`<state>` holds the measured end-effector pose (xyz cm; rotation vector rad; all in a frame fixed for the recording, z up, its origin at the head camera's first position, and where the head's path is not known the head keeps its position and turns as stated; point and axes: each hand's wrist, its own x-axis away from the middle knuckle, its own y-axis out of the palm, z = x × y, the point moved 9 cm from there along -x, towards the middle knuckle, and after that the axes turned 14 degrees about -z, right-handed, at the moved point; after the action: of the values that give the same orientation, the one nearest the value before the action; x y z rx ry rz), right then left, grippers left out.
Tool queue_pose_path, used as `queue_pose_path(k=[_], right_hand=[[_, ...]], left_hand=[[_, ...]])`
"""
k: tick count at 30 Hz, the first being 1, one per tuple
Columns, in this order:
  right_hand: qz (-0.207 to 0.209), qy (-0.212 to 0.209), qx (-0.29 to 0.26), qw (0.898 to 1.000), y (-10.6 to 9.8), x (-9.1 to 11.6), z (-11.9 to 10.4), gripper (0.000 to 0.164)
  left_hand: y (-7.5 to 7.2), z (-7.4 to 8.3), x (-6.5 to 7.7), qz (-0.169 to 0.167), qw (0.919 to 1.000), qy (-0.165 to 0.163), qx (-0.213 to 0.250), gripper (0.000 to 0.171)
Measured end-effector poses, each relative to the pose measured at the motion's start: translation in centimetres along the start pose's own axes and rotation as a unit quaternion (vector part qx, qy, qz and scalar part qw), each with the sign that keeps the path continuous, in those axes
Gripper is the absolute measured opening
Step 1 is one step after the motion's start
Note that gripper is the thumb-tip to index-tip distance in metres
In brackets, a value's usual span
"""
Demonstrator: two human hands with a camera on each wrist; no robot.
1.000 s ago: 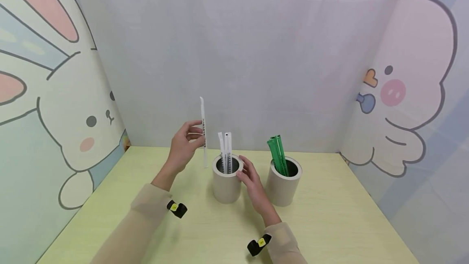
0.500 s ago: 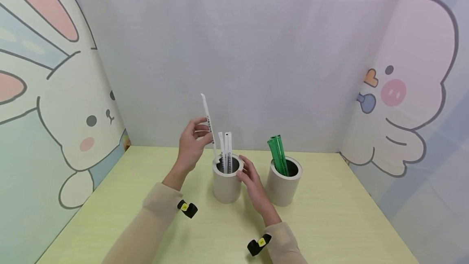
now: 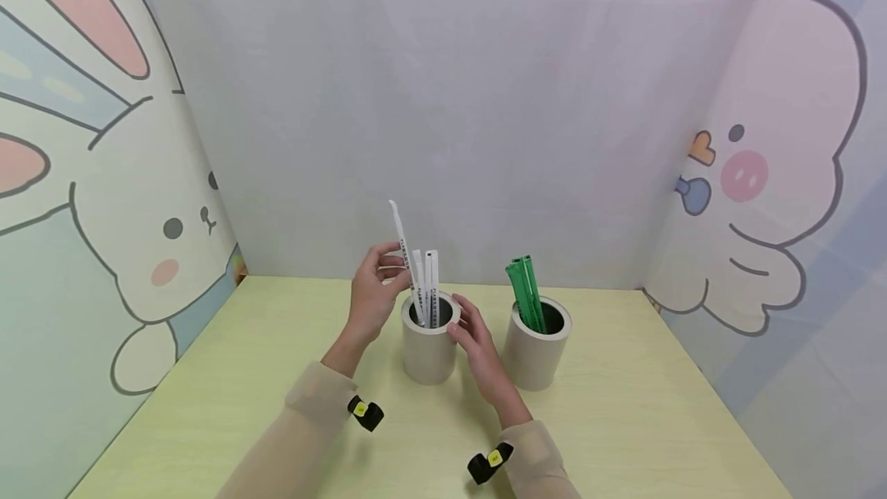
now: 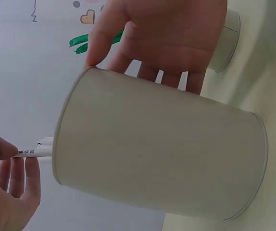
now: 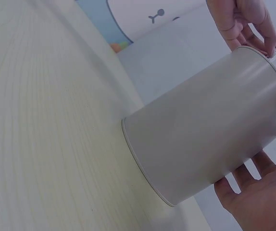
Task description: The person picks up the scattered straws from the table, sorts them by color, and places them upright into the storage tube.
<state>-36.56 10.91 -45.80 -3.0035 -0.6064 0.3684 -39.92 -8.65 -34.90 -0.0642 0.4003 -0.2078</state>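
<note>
In the head view my left hand pinches a thin white straw in a printed paper wrapper between thumb and fingers. The straw leans slightly, its lower end inside the mouth of a beige cylindrical holder. Several white wrapped straws stand in that holder. On its right side my right hand grips the holder near the rim, thumb at the front and fingers behind. The left wrist view has the pinched straw at the holder's opening. Inside the holder, the straw's lower end is hidden.
A second beige holder stands just right of my right hand, with several green wrapped straws in it. Both holders stand on a pale yellow wooden table. A grey-white cloth backdrop rises behind, with cartoon-printed panels at both sides.
My left hand has moved right and then down, bringing the straw from left of the holder into its mouth. The right hand and both holders have stayed in place.
</note>
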Motion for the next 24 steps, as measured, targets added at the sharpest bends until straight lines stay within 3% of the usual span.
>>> queue_pose_path(k=[10, 12, 16, 19, 22, 24], right_hand=[[0.003, -0.004, 0.001, 1.0, -0.1, -0.1, 0.0, 0.06], [0.001, -0.005, 0.002, 1.0, -0.1, -0.1, 0.0, 0.06], [0.002, -0.004, 0.0, 1.0, 0.0, 0.0, 0.0, 0.059], [0.003, -0.003, -0.002, 1.0, 0.0, 0.0, -0.2, 0.058], [0.003, -0.002, -0.004, 1.0, 0.0, 0.0, -0.2, 0.057], [0.003, 0.001, -0.006, 1.0, 0.0, 0.1, -0.2, 0.057]], left_hand=[[0.5, -2.3, 1.0, 0.018, 0.999, -0.029, -0.029, 0.054], [0.6, -2.4, 1.2, 0.021, 0.9986, -0.033, -0.034, 0.054], [0.8, -1.0, 1.9, 0.019, 0.9982, -0.032, -0.046, 0.052], [0.7, -1.4, 1.9, 0.016, 0.9982, -0.032, -0.049, 0.051], [0.4, -3.0, 1.4, 0.013, 0.9983, -0.034, -0.045, 0.053], [0.3, -2.9, 1.5, 0.008, 0.9984, -0.032, -0.046, 0.054]])
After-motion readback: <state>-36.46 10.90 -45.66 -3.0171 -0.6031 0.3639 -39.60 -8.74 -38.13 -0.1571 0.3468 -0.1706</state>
